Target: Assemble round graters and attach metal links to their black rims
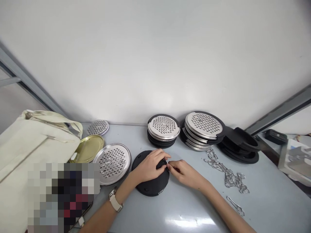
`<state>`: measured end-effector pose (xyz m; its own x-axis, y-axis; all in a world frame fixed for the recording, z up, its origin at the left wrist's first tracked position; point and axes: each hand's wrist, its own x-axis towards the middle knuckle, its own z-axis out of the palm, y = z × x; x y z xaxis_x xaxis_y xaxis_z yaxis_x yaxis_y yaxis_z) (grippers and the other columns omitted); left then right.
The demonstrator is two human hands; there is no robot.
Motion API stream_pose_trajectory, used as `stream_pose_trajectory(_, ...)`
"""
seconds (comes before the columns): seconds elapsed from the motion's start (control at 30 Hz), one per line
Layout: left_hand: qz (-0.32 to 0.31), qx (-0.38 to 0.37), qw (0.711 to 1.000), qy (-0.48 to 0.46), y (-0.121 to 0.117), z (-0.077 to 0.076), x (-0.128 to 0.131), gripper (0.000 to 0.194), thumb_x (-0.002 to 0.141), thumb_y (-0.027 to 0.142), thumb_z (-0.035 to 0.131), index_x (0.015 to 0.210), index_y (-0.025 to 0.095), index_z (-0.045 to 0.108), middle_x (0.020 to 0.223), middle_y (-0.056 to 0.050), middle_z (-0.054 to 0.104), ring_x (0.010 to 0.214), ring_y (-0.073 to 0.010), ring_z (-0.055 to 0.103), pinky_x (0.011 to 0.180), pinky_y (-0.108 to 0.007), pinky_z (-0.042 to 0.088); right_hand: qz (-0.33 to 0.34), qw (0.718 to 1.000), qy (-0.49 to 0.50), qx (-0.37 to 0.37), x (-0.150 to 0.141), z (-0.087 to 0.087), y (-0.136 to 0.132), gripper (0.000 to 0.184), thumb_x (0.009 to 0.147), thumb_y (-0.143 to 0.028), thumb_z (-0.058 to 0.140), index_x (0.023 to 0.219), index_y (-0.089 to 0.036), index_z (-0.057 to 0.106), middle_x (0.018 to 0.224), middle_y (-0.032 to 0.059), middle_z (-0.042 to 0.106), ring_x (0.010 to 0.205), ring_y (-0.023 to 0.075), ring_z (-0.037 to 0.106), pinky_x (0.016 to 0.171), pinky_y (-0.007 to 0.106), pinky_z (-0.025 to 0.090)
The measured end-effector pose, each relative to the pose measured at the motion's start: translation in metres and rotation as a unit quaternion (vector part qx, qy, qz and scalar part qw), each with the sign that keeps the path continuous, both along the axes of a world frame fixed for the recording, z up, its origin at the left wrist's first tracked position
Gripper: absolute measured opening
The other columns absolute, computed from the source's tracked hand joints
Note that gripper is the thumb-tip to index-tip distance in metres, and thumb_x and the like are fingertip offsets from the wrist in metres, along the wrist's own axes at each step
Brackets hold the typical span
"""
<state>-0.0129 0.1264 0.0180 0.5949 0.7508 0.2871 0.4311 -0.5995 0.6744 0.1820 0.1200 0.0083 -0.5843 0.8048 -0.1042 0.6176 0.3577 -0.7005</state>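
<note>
A round black disc [153, 186] lies on the table in front of me. My left hand [153, 163] rests across its top, thumb and fingers bent around its right edge and gripping it. At that edge my right hand [179, 170] has its fingertips pinched on a small metal spring clip [167, 163]. The clip meets the disc's rim; the fingers partly cover it, so I cannot tell whether it passes through the rim. Left of the disc sits a large round metal grater plate [113, 163].
Behind are a smaller stack of black-rimmed grater plates [164, 127] and a taller stack [205, 124]. Loose metal clips [223, 168] lie at right, near black rings [239, 155]. Gold-coloured lids [89, 149], a small grater plate [97, 127] and a cream bag [34, 145] stand left.
</note>
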Motion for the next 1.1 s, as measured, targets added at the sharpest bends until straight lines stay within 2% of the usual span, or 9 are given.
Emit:
stream_pose_trajectory(0.43,0.006,-0.084,0.995,-0.052,0.0012,0.0007,0.0017,0.035,0.081,0.008,0.051,0.113,0.023,0.052,0.105,-0.003,0.059,0.097,-0.0157,0.057,0.089,-0.031,0.047,0.000,0.999,0.027,0.043,-0.0027,0.0007,-0.0013,0.034,0.093,-0.028,0.036,0.061,-0.018,0.039,0.053,-0.0046,0.039,0.048,0.0082,0.032,0.048,0.024,0.024)
stream_pose_trajectory(0.6,0.014,-0.087,0.995,-0.051,0.0011,0.0008,0.0019,0.034,0.081,0.009,0.054,0.112,0.022,0.053,0.105,-0.003,0.061,0.096,-0.0154,0.059,0.087,-0.030,0.048,-0.003,0.998,0.033,0.045,-0.0041,0.0053,-0.0031,0.034,0.093,-0.028,0.037,0.061,-0.018,0.043,0.053,-0.0042,0.041,0.048,0.0080,0.032,0.047,0.024,0.024)
stream_pose_trajectory(0.77,0.017,-0.085,0.995,-0.051,0.0007,0.0013,0.0025,0.033,0.081,0.009,0.054,0.111,0.022,0.054,0.104,-0.002,0.061,0.095,-0.0143,0.059,0.087,-0.028,0.049,0.001,0.998,0.033,0.053,-0.0048,0.0083,-0.0038,0.033,0.092,-0.026,0.037,0.060,-0.018,0.040,0.053,-0.0049,0.038,0.047,0.0074,0.031,0.046,0.023,0.023)
stream_pose_trajectory(1.1,0.021,-0.087,0.995,-0.048,0.0007,0.0015,0.0024,0.033,0.080,0.009,0.056,0.110,0.022,0.054,0.102,-0.002,0.062,0.092,-0.0143,0.059,0.086,-0.028,0.049,-0.002,0.996,0.029,0.084,-0.0059,0.0054,-0.0041,0.032,0.089,-0.021,0.041,0.057,-0.018,0.037,0.051,-0.0062,0.034,0.046,0.0069,0.027,0.045,0.023,0.021)
